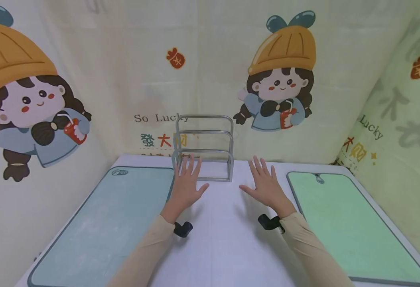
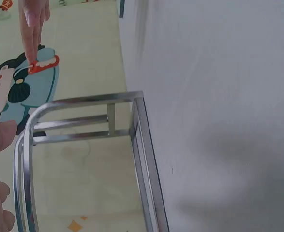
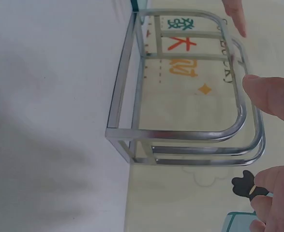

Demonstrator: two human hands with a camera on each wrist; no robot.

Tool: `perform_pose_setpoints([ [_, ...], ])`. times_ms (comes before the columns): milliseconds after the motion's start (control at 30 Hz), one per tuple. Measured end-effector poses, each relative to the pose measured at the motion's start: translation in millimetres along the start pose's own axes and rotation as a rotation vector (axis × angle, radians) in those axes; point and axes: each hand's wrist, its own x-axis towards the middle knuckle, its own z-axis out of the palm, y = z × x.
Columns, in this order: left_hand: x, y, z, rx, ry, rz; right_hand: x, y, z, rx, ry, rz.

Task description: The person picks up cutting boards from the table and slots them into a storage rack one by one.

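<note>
A silver metal rack (image 1: 204,131) with several rounded hoops stands at the back of the white table (image 1: 213,247), by the curtain. Its tube frame also shows in the left wrist view, as the rack (image 2: 83,101), and in the right wrist view, as the rack (image 3: 180,134). My left hand (image 1: 187,187) hovers over the table with fingers spread, overlapping the rack's lower left part in the head view. To the right of the rack my right hand (image 1: 266,186) is likewise held out, fingers spread. Neither hand holds anything.
A blue-grey mat (image 1: 102,223) lies on the left of the table, and a light green mat (image 1: 353,223) on the right. Printed curtains (image 1: 210,79) close in the back and sides. Black wrist cameras (image 1: 183,229) are strapped under both wrists.
</note>
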Motion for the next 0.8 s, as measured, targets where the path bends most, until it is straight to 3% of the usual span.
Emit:
perform_pose_setpoints([
  [333, 9.0, -24.8, -6.7, -0.052, 0.081, 0.006, 19, 5, -2, 0.091, -0.014, 0.015],
  [667, 21.9, -50.2, -9.7, -0.208, 0.148, -0.028, 41, 12, -5, 0.201, -0.005, 0.006],
  [800, 26.8, -59.3, -9.9, -0.259, 0.144, -0.056, 49, 11, -7, 0.269, -0.009, -0.002],
])
